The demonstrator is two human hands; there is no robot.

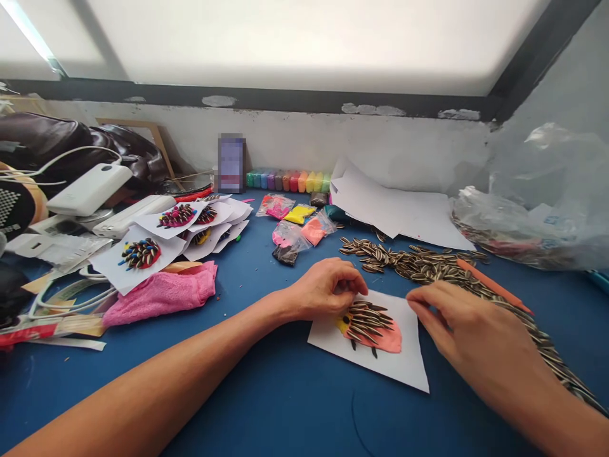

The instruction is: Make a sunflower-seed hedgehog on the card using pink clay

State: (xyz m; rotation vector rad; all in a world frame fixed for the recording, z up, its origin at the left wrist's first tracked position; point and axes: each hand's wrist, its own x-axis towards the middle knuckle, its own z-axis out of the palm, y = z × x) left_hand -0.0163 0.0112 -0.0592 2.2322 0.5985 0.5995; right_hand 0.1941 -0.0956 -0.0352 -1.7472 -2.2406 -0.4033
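Observation:
A white sheet of paper (390,374) lies on the blue table with a hedgehog-like clay figure on it. The figure has a salmon clay body (391,337), a yellow face (341,325) with a dark eye, and striped sunflower seeds (368,322) as spines. My left hand (330,289) rests at the paper's upper left beside the seeds, fingers curled closed; whatever is in them is hidden. At the sheet's right edge is my right hand (480,324), thumb and fingers drawn together, with their contents not visible.
Loose sunflower seeds (423,263) spread behind and right, with an orange strip (495,285) on them. Clay packets (299,214), stacked paper (399,206) and a plastic bag (537,222) stand at the back. Left are finished seed pictures (140,254), a pink cloth (164,295) and cables.

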